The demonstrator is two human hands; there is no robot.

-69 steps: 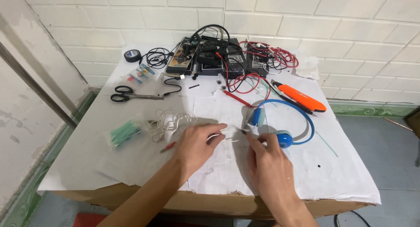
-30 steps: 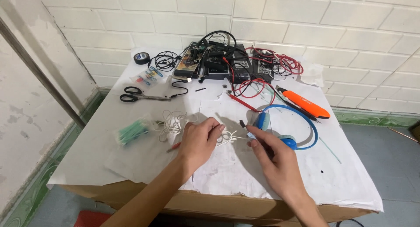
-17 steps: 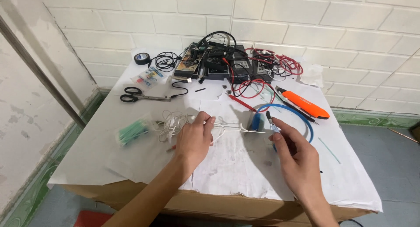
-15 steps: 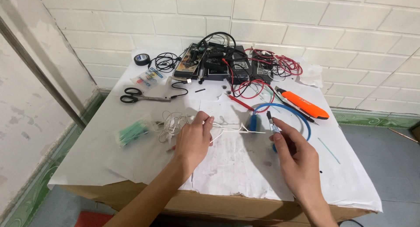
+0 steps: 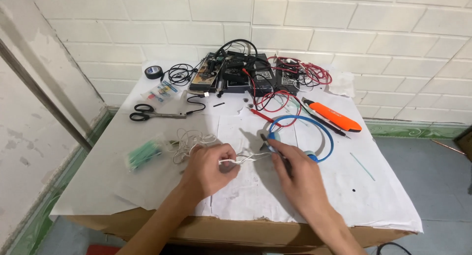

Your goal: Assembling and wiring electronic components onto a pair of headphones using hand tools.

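We are pinching a thin white earphone cable (image 5: 244, 159) between both hands above the paper-covered tabletop (image 5: 344, 186): our left hand (image 5: 209, 169) is closing its fingers around one end, and our right hand (image 5: 295, 174) is gripping the other end with thumb and fingertips. Just beyond the right hand a blue plastic headband headset (image 5: 322, 137) is lying flat; left of the left hand a loose white wire tangle (image 5: 189, 139) is resting.

A low table (image 5: 98, 186) covered with white paper sheets stands against a white brick wall. On it lie black-handled scissors (image 5: 150, 115), a roll of black tape (image 5: 153, 72), a green bundle in clear plastic (image 5: 143, 154), tangled white cable (image 5: 189, 139), blue headphones (image 5: 309, 139) and an orange utility knife (image 5: 334, 117). At the far edge sit black electronic boxes (image 5: 241, 78) with red wires (image 5: 300, 75).
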